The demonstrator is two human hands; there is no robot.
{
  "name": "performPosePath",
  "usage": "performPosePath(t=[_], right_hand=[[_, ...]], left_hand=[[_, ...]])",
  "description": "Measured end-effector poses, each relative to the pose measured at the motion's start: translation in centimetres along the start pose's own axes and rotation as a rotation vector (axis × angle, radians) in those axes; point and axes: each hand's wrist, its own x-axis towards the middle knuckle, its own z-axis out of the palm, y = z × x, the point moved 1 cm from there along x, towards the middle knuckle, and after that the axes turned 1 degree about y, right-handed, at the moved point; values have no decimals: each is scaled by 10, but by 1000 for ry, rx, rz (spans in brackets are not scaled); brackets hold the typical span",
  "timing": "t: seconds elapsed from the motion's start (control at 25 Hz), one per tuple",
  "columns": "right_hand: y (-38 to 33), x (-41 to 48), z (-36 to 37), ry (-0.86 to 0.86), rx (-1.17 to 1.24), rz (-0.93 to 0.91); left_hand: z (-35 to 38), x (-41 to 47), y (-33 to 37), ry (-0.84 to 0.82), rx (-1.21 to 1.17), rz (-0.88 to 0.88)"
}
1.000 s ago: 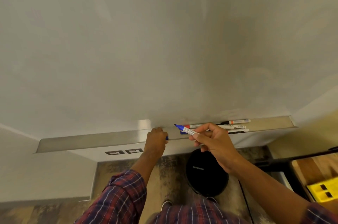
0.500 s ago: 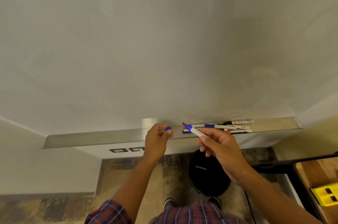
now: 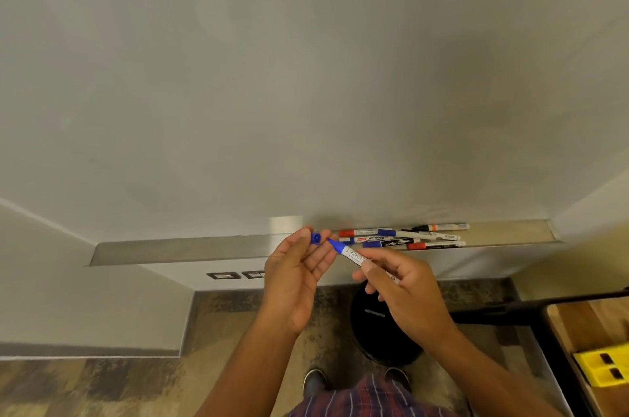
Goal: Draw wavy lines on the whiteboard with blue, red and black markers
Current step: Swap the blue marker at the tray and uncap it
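Large pale whiteboard (image 3: 306, 76): no lines visible, so no wavy stroke in any colour is done yet. Long brushed-metal tray (image 3: 190, 248) under its lower edge: spare red, blue and black whiteboard markers (image 3: 405, 236) lie in a loose heap at its right end, unchanged from 1.0 s ago. Left hand (image 3: 296, 277): was knuckles-up at the tray lip; now lifted clear and turned palm-up, thumb and fingertips pinching the small blue plastic cap (image 3: 316, 238). Right hand (image 3: 405, 294): pinches the white barrel of the blue-tipped marker (image 3: 354, 255), as before. The bare nib now points at the cap and sits just beside it, closer than 0.5 s ago. Judgement: the blue marker is uncapped and ready. Cannot tell whether the cap goes on the tail end or gets set aside first.
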Motion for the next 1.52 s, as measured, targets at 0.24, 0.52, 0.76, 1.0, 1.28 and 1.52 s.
performPosePath(t=[0.24,0.52,0.76,1.0,1.28,1.52], right_hand=[[1,-7,-7,-13,-52,-38],[4,-14,-14,-36,-78,-61],[8,-16,-18,1,-132,-107],[7,-15,-17,22,-161,-155],[8,-13,-14,63,-163,-180],[11,-6,-21,40,-143,-116]], left_hand=[[9,-17,-10,-29,52,18],[12,-28,-22,-45,200,92],[19,-35,-27,-62,278,160],[27,-40,-35,-35,268,202],[31,-42,-43,-4,198,214],[24,-41,-40,-61,225,159]])
